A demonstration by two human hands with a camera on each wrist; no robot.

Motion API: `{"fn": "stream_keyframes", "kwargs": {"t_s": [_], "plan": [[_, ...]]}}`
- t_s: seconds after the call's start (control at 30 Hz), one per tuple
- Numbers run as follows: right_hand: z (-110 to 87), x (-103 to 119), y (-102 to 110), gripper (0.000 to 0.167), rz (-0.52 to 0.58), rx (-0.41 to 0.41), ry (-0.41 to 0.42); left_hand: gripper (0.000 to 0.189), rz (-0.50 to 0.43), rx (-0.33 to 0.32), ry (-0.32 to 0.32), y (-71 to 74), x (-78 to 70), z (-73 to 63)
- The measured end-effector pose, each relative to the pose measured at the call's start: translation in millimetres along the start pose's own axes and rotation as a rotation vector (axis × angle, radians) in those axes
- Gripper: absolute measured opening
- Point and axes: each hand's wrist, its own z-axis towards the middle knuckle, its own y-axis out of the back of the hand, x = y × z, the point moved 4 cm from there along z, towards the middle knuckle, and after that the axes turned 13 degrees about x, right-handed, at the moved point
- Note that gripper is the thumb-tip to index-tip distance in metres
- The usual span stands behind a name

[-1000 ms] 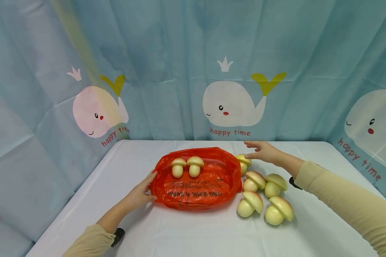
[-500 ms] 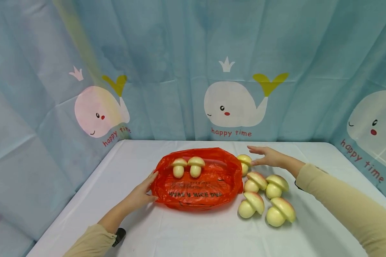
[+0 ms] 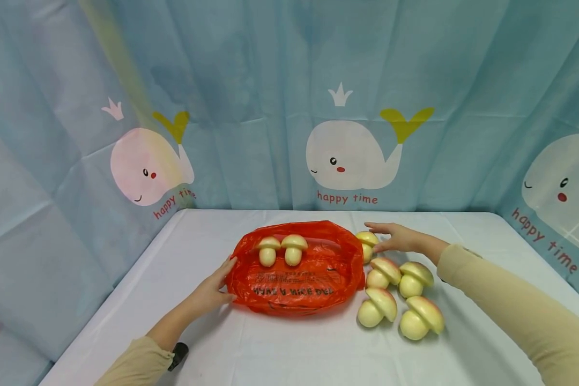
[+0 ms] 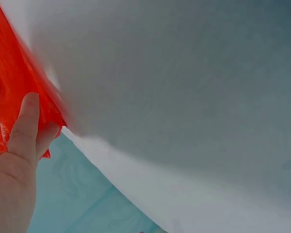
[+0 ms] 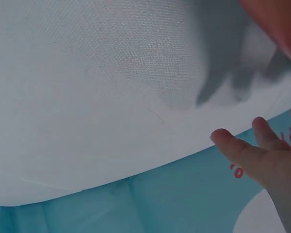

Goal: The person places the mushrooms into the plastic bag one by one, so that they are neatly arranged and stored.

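A red plastic bag [image 3: 294,300] lies spread wide on the table, with two pale yellow toy mushrooms [image 3: 294,250] inside near its back. My left hand [image 3: 207,295] rests against the bag's left side; in the left wrist view its fingers [image 4: 26,126] lie fairly straight along the red plastic. Behind the bag's right edge stands another mushroom [image 3: 366,245], and my right hand [image 3: 399,238] is right beside it, fingers extended and thumb side close to its cap. The right wrist view shows these fingers [image 5: 237,150] spread apart, holding nothing visible.
Several more mushrooms [image 3: 415,279], some with reddish caps, lie grouped right of the bag, below my right forearm. The table [image 3: 294,354] has a white cover. A blue curtain [image 3: 251,161] with whale prints closes off the back and sides.
My right hand has lowered slightly and come in beside the mushroom behind the bag's right edge. The left hand and the bag look unchanged.
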Motion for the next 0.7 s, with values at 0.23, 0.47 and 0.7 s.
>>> {"fn": "stream_keyframes", "kwargs": {"t_s": [0.23,0.47,0.7], "plan": [[4.6,-1.1,-2.0,0.072,-0.043,-0.011,0.042,0.082,0.013,-0.004,0.005,0.0,0.4,-0.3],[0.8,1.5,-0.5,0.064,-0.051,-0.027,0.044,0.082,0.016,-0.002,0.022,-0.3,-1.1,-0.2],[-3.2,-2.8,4.0,0.065,-0.024,-0.046,0.016,0.082,0.025,-0.007,0.041,-0.5,0.3,0.3]]}}
